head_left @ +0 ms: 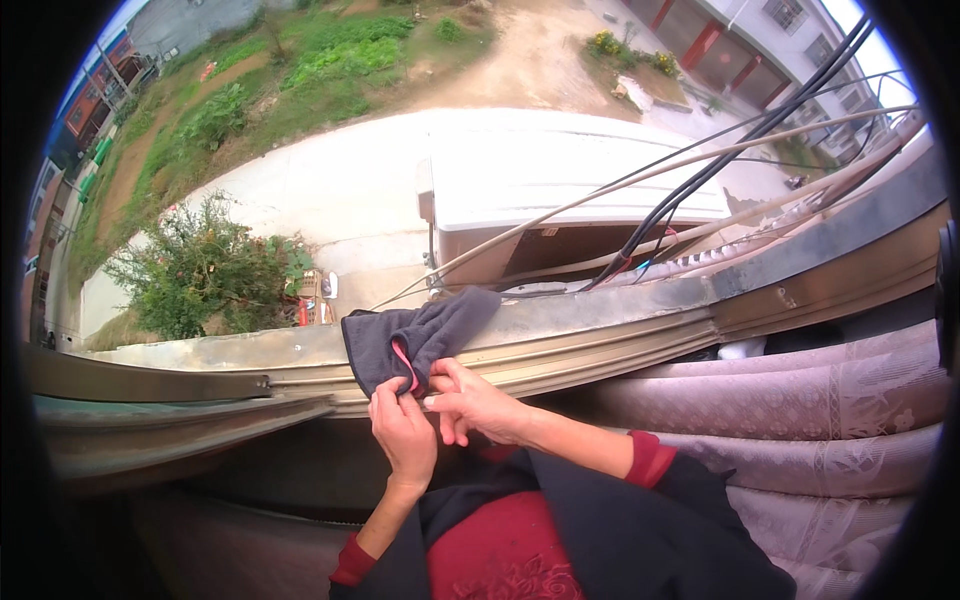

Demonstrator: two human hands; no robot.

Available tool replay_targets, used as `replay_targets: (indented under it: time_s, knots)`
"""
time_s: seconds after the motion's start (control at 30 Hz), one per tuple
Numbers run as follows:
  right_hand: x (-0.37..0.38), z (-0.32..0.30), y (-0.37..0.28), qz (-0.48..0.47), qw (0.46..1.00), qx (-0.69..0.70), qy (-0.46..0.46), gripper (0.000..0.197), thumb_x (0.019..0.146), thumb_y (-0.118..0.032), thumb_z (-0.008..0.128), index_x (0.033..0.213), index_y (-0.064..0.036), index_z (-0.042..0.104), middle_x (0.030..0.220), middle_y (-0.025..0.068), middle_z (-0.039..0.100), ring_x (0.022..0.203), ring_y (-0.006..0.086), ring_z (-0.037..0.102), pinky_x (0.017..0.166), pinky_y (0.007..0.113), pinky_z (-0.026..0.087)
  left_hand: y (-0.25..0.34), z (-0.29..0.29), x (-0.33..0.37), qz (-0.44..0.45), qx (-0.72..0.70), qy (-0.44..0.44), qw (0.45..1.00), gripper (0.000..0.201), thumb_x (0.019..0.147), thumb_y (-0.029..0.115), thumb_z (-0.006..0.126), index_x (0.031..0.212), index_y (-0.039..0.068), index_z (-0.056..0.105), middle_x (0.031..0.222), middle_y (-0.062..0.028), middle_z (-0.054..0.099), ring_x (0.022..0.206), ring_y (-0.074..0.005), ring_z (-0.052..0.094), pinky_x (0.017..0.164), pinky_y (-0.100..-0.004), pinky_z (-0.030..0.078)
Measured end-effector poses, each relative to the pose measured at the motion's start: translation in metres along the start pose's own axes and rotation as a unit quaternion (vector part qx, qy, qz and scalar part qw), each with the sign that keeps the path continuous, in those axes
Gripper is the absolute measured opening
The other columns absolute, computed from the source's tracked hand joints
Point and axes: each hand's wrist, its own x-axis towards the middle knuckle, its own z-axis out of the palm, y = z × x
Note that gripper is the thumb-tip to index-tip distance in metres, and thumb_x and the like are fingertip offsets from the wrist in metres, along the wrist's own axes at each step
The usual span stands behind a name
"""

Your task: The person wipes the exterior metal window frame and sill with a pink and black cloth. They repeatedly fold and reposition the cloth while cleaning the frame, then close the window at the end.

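A dark grey cloth with a black edge and a pink strip at a fold lies draped over the window sill and its track. At its near edge, my left hand is closed, thumb and fingertips pinching the fabric beside the pink strip. My right hand comes in from the right with bent fingers against the same edge, its thumb close to the left fingertips. Both hands meet at the fold, so they partly cover what lies between the fingers.
Metal window tracks run across in front of me, with a sliding frame at left. Black cables and a pale pipe cross outside, past a white-topped box. A lace curtain hangs at right; a bush grows below.
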Motion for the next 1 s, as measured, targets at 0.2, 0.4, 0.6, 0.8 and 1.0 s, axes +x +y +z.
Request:
replay_targets:
  time_s: [0.2,0.4,0.6,0.8,1.0]
  knots:
    - [0.061,0.001,-0.097,-0.306,0.952,-0.018,-0.022,0.035,0.097,-0.008,0.064,0.129,-0.0013,0.050,0.111,0.0077,0.065,0.091,0.0143,0.067,0.080,0.031,0.057,0.028,-0.020,0.094,0.084,-0.322,0.052,0.941,0.017,0.106,0.009,0.050,0.115,-0.003,0.060,0.101,-0.0031,0.066,0.087,-0.0120,0.059,0.081,-0.0292,0.049]
    - [0.007,-0.053,-0.114,-0.456,0.759,-0.362,0.291,0.014,0.095,-0.001,0.063,0.109,-0.0010,0.066,0.092,0.0029,0.070,0.081,0.0090,0.065,0.074,0.026,0.053,0.023,-0.054,0.082,0.184,0.125,0.190,0.956,0.016,0.095,0.005,0.059,0.110,0.003,0.065,0.096,-0.0144,0.069,0.089,-0.0338,0.065,0.085,-0.0432,0.049]
    - [-0.070,-0.047,-0.029,-0.302,0.745,-0.529,0.272,0.020,0.086,0.000,0.069,0.106,0.0003,0.066,0.092,0.0147,0.070,0.072,0.0224,0.068,0.068,0.031,0.054,-0.010,-0.049,0.019,0.254,0.340,-0.013,0.905,0.009,0.085,0.003,0.057,0.094,0.004,0.060,0.084,-0.0097,0.060,0.089,-0.0263,0.061,0.096,-0.0424,0.044]
    - [-0.055,-0.053,0.001,-0.104,0.924,-0.304,0.205,0.043,0.096,-0.018,0.061,0.131,0.0039,0.050,0.115,0.0198,0.071,0.066,0.0197,0.068,0.061,0.033,0.055,-0.001,-0.006,0.015,0.270,0.229,-0.037,0.935,0.011,0.079,-0.001,0.056,0.089,0.003,0.056,0.079,-0.0151,0.058,0.082,-0.0342,0.057,0.086,-0.0431,0.042]
    - [-0.070,-0.061,-0.042,-0.064,0.972,-0.054,0.219,0.046,0.094,-0.011,0.064,0.136,0.0015,0.049,0.109,0.0118,0.064,0.083,0.0188,0.069,0.065,0.028,0.055,0.067,0.051,0.027,0.032,-0.288,-0.278,0.916,0.019,0.098,0.004,0.054,0.116,-0.002,0.059,0.102,-0.0141,0.069,0.098,-0.0273,0.065,0.094,-0.0383,0.047]
